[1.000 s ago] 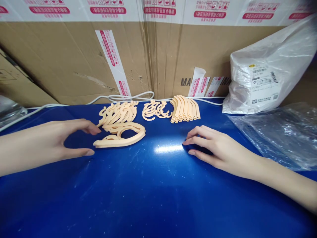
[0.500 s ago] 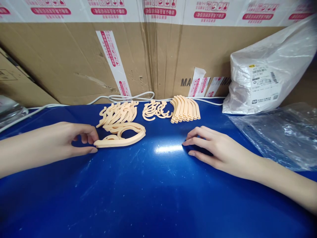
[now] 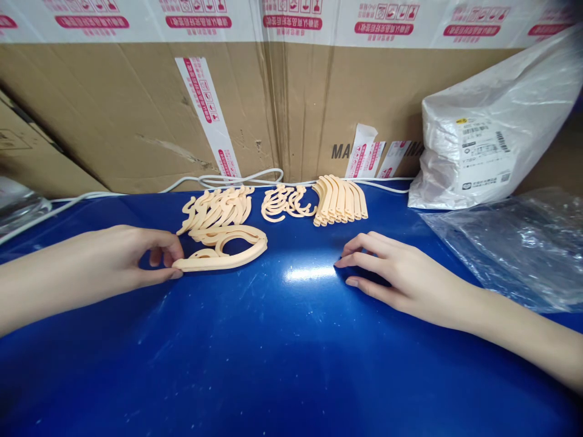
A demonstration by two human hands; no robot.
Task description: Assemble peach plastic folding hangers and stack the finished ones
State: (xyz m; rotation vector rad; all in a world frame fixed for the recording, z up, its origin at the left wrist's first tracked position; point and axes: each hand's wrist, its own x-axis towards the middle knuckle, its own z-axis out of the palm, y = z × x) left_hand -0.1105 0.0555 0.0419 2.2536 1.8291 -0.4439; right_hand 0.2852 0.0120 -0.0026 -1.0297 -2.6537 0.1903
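My left hand (image 3: 144, 256) pinches the near left tip of a cream plastic folding hanger (image 3: 230, 262), which lies folded on the blue tabletop (image 3: 273, 358). Right behind that hanger is a pile of wavy cream hanger arms (image 3: 223, 205). Cream hooks (image 3: 274, 205) form a small heap at the back middle, and a row of curved cream hanger arms (image 3: 339, 200) lies to their right. My right hand (image 3: 394, 267) rests on the table at the right, holding nothing, its fingers apart and slightly bent.
Cardboard boxes (image 3: 146, 115) with printed tape stand along the back. A white cable (image 3: 182, 181) runs along their foot. At the right are a white plastic bag (image 3: 441, 152) with a label and a clear plastic sheet (image 3: 514, 255).
My left hand has moved slightly right, its thumb and finger closing on the hanger's tip. My right hand and the piles have stayed put.
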